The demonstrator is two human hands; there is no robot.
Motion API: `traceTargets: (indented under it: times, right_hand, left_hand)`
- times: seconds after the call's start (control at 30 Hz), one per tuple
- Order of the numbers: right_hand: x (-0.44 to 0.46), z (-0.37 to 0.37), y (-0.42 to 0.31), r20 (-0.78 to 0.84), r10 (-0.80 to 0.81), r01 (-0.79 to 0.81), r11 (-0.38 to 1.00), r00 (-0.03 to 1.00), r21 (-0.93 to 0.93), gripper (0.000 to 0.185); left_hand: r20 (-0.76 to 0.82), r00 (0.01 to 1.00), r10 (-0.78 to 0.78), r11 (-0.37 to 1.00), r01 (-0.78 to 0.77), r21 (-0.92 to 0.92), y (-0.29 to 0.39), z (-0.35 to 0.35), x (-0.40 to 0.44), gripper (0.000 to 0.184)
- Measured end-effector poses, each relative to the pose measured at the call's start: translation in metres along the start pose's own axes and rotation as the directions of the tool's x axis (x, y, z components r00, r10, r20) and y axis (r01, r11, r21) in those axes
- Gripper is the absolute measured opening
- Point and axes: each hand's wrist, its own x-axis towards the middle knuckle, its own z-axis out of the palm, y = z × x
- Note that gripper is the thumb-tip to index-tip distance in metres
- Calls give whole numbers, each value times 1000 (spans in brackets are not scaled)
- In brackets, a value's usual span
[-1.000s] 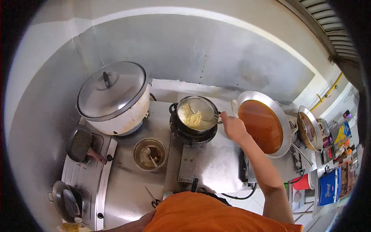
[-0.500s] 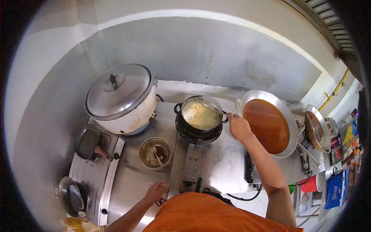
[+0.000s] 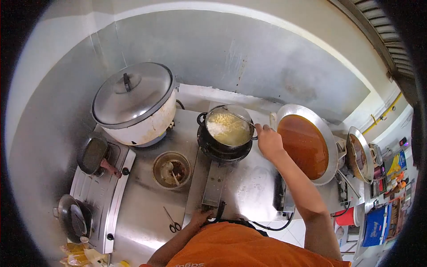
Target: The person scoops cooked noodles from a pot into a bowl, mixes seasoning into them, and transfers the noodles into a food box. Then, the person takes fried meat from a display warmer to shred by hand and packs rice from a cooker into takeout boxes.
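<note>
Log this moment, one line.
right hand: grips round wire-mesh strainer | dark-handled metal pot: yellowish food in liquid | left hand: at steel stove front

Large lidded cooker [image 3: 144, 120] | dark pan [image 3: 92, 155] on stove [image 3: 98, 189] | wide pan [image 3: 332, 155] holding reddish-brown liquid [image 3: 302, 147] | blue box [image 3: 375, 228]

Gray metal panel [image 3: 191, 49] lines the curving white wall [image 3: 53, 58].
</note>
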Motion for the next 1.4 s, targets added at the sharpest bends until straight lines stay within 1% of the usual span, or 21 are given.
traceTargets:
  times: [0.03,0.07,0.1,0.13,0.17,0.23,0.33,0.43,0.47,0.53,0.6,0.63,0.67,0.7,0.73,0.8,0.9,1.03,1.1,1.33,1.4]
  right_hand:
    - [3,0,0,0,-2,2,1000,1000,-1,25]
    - [5,1,0,18,-3,3,1000,1000,-23,26]
    - [8,2,1,36,-4,5,999,999,-44,27]
    - [11,6,1,36,-5,6,999,999,-44,27]
    - [14,11,2,16,-29,30,997,999,-75,28]
    - [17,23,-5,-4,-57,56,993,998,-99,29]
    - [27,46,-18,-30,-39,32,979,999,-202,25]
    - [35,50,-24,110,-34,61,966,993,-253,26]
    - [35,33,-26,207,12,21,987,978,-157,25]
    - [43,24,-25,305,44,-27,998,951,-60,25]
    - [52,39,-10,242,158,-161,987,957,-9,26]
    - [58,47,-5,246,157,-161,987,957,-5,26]
    - [66,55,-1,311,104,-106,994,945,-13,27]
    - [71,62,2,373,52,-50,999,927,-16,28]
    - [74,70,3,370,50,-50,999,928,-11,28]
    - [83,84,3,465,-218,280,957,858,-69,29]
    - [75,106,0,255,-336,354,935,907,-27,25]
    - [76,126,10,204,-238,236,971,950,32,22]
    - [79,127,23,260,-343,335,939,903,75,20]
    - [64,118,33,197,-287,239,942,937,234,13]
    - [52,94,27,313,-31,-127,873,949,471,12]
  left_hand:
    - [-35,982,183,960,-171,221,-4,-1,5,44]
    - [-35,982,183,960,-171,219,-9,-1,9,44]
    - [-48,954,296,780,-212,589,10,0,-8,41]
    - [-15,916,400,469,-191,863,20,1,-18,38]
    - [-17,917,398,470,-188,862,15,2,-14,38]
    - [29,900,435,264,-158,951,8,2,-7,36]
    - [124,872,474,246,-266,932,27,-7,-19,39]
    - [58,906,418,348,-219,912,73,-20,-57,42]
    - [53,906,419,345,-213,914,71,-27,-57,42]
    - [-452,708,542,789,-243,565,59,-49,-52,45]
    - [-806,278,523,811,-452,371,34,-73,-20,49]
    - [-806,278,523,813,-447,373,32,-88,-12,49]
    - [-865,455,210,860,-507,-57,35,-104,-6,48]
    - [-768,635,-87,742,-474,-475,37,-118,-1,47]
    - [-771,631,-84,742,-477,-471,34,-129,5,47]
    - [-608,779,153,654,-541,-529,29,-148,12,34]
    - [-596,791,142,640,-532,-554,41,-150,16,27]
    - [-550,794,261,686,-553,-474,53,-148,12,23]
    - [-568,776,275,747,-544,-382,56,-146,10,23]
    - [-639,712,292,657,-635,-407,62,-152,-1,26]
    - [-671,687,281,578,-679,-453,76,-148,-22,31]
